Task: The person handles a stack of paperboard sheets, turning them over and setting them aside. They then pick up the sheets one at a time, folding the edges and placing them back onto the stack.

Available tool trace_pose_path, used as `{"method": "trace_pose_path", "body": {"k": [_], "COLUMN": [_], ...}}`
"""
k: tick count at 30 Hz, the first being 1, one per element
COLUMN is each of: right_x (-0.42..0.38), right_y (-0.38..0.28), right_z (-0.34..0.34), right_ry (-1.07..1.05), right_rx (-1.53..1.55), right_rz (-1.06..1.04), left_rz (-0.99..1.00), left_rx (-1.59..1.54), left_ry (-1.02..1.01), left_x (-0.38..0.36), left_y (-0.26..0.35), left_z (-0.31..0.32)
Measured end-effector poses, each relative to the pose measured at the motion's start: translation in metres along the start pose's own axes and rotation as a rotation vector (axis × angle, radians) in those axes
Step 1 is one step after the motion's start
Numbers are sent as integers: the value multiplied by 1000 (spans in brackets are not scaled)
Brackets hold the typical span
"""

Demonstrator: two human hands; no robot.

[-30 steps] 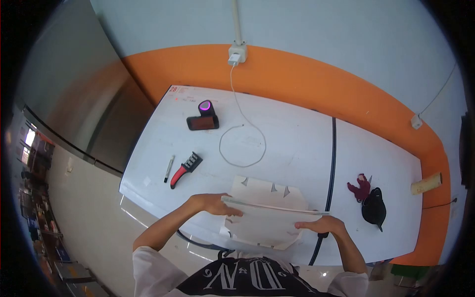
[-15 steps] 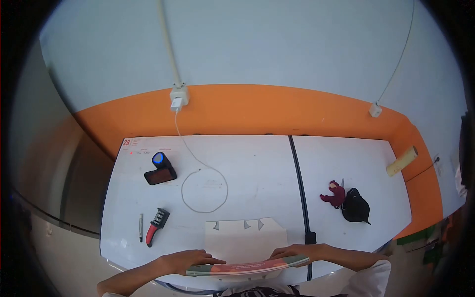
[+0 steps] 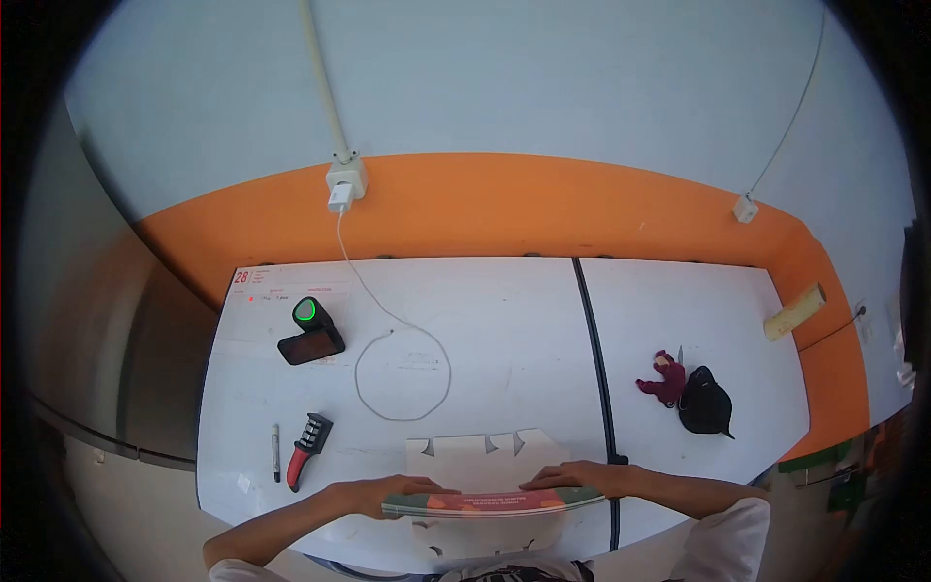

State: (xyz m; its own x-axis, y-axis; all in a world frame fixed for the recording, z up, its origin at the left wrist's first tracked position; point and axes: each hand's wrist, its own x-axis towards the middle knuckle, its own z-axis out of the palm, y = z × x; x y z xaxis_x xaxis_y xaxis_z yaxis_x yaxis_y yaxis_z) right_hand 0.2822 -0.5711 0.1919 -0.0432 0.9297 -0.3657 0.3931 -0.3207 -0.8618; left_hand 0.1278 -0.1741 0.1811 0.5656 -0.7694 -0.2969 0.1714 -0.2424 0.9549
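A flat, coloured cardboard piece (image 3: 493, 503), red in the middle and green at both ends, is seen nearly edge-on at the front of the table. My left hand (image 3: 393, 493) grips its left end, fingers over the top edge. At the right end my right hand (image 3: 574, 477) holds it in the same way. Behind and below it lies a pale cardboard sheet (image 3: 475, 456) with notches along its far edge; its near part shows under the coloured piece. My thumbs are hidden.
The white table (image 3: 504, 359) bears a looped white cable (image 3: 449, 373), a black device with a green-lit ring (image 3: 306, 310), a red-handled tool (image 3: 308, 451) and a pen (image 3: 275, 453). Past the black strip (image 3: 596, 369) are a maroon figure (image 3: 665, 379), a black pouch (image 3: 705, 402) and a tube (image 3: 795, 311).
Both hands and the coloured cardboard piece have shifted slightly up and right in view, and more of the pale sheet shows below it. The device's ring light turned from blue to green.
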Motion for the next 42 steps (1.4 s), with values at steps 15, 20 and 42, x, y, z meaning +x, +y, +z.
{"method": "trace_pose_path", "body": {"k": [15, 20, 42], "right_x": [26, 30, 41], "right_y": [89, 97, 95], "right_z": [58, 71, 78], "right_ry": [254, 366, 466], "right_rx": [-708, -760, -919], "right_rz": [-177, -214, -249], "left_rz": [-105, -34, -29], "left_rx": [995, 1224, 1348], "left_ry": [135, 208, 284], "left_x": [16, 18, 23], "left_y": [-61, -83, -86], "left_z": [48, 54, 57]}}
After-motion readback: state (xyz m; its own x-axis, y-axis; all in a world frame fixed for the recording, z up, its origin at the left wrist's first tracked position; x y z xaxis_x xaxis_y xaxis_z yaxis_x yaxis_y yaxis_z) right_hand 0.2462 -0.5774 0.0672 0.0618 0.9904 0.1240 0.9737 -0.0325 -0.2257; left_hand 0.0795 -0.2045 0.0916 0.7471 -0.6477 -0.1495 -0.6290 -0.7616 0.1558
